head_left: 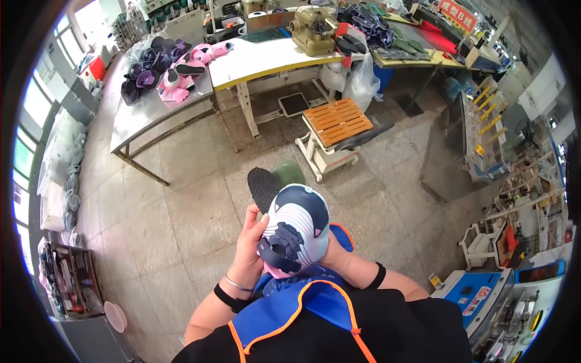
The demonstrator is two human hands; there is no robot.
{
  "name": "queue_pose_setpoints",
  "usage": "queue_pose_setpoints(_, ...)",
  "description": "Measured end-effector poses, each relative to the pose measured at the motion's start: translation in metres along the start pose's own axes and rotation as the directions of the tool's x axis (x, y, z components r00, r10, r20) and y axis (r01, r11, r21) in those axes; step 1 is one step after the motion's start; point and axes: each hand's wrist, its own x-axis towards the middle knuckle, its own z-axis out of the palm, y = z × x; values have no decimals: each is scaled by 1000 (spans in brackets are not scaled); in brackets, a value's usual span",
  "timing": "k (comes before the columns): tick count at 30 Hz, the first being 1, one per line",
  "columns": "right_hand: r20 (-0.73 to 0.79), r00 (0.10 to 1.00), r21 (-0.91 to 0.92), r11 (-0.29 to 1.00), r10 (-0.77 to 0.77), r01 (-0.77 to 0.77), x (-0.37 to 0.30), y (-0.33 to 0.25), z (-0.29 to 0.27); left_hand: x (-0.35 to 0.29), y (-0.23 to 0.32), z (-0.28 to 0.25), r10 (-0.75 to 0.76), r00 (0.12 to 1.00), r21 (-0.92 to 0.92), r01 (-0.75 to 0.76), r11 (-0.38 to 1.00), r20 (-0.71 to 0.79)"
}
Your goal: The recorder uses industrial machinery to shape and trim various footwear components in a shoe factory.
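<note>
In front of my body I hold a navy, white and pink sports shoe (pixel 298 227), its dark strap and opening facing me. My left hand (pixel 247 245) is closed at the shoe's left side. Its thumb and fingertips pinch the lower end of a black, textured, sole-shaped piece (pixel 263 186), which sticks up beyond the shoe. My right hand (pixel 334 253) grips the shoe's right side, most of its fingers hidden behind it. A rounded olive-green thing (pixel 289 173) shows just past the shoe; its kind is unclear.
Ahead stands a metal table (pixel 136 118) with pink and dark purple shoe parts (pixel 175 81). Beside it are a white worktable (pixel 242 60) with a sewing machine (pixel 313 30) and a slatted wooden stool (pixel 338 121). A rack (pixel 75 281) stands left, a blue-topped machine (pixel 475 293) right.
</note>
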Motion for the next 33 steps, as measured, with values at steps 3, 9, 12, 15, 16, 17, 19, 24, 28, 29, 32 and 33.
queue_pose_setpoints(3, 26, 996, 91, 992, 83, -85, 67, -22, -16, 71, 15, 5, 6, 1000, 19, -5, 1000, -24)
queue_pose_setpoints(9, -308, 948, 309, 933, -86, 185, 225, -51, -75, 234, 43, 16, -8, 999, 70, 11, 997, -42)
queue_pose_setpoints(12, -197, 980, 384, 919, -8, 85, 302, -65, -116, 315, 63, 24, -11, 998, 173, 22, 985, -68)
queue_pose_setpoints(15, -60, 998, 275, 960, -34, 50, 368, -69, -138, 387, 81, 26, -27, 976, 195, 71, 978, -218)
queue_pose_setpoints(16, -67, 996, 291, 956, 55, -34, 389, -69, -144, 406, 85, 20, -29, 960, 183, 83, 980, -279)
queue_pose_setpoints(17, -71, 987, 305, 945, 145, -117, 408, -69, -150, 424, 89, 14, -32, 940, 170, 95, 981, -339)
queue_pose_setpoints(19, -33, 968, 376, 901, 248, -217, 446, -67, -164, 459, 99, 3, -55, 917, 157, 127, 979, -395)
queue_pose_setpoints(24, 34, 957, 333, 899, 289, -283, 557, -25, -200, 577, 126, -59, -251, 787, -28, 286, 958, -564)
queue_pose_setpoints(28, -94, 918, 247, 903, 385, -353, 666, -15, -222, 688, 155, -78, -446, 798, -139, 429, 893, -406)
queue_pose_setpoints(29, -97, 907, 264, 889, 411, -375, 696, -11, -235, 715, 164, -67, -441, 808, -153, 416, 897, -390)
queue_pose_setpoints(32, -160, 898, 292, 889, 410, -354, 786, -11, -258, 805, 191, -63, -436, 828, -121, 421, 899, -352)
queue_pose_setpoints(33, -174, 886, 296, 881, 430, -370, 814, -11, -265, 832, 197, -67, -414, 848, -85, 410, 908, -331)
